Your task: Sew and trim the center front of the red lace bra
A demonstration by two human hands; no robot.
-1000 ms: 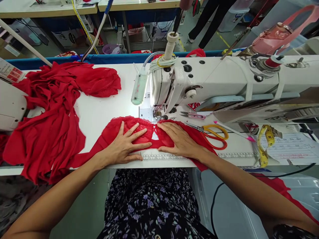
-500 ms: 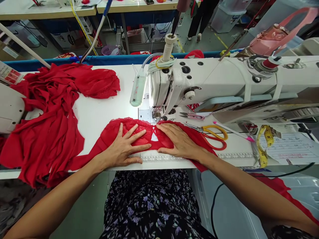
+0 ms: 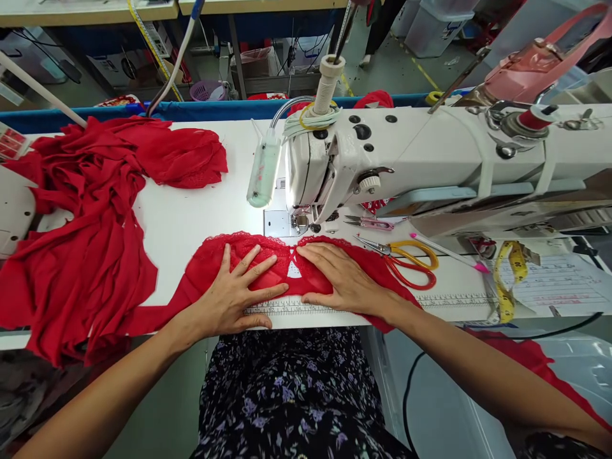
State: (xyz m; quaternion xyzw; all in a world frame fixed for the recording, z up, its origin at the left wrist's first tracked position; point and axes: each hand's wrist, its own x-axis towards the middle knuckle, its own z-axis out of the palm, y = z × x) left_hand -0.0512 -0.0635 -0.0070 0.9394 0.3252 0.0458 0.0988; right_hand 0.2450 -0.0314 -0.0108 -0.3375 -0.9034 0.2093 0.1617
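Seen from above, a person's left hand (image 3: 239,290) and right hand (image 3: 347,280) lie flat side by side, fingers spread and each grip released. They press a red lace garment piece (image 3: 205,264) onto the white desk (image 3: 191,217), just in front of the needle end of a sewing machine (image 3: 406,153). Orange-handled scissors (image 3: 414,262) lie just right of the right hand, and a heap of red fabric (image 3: 81,242) covers the desk's left end.
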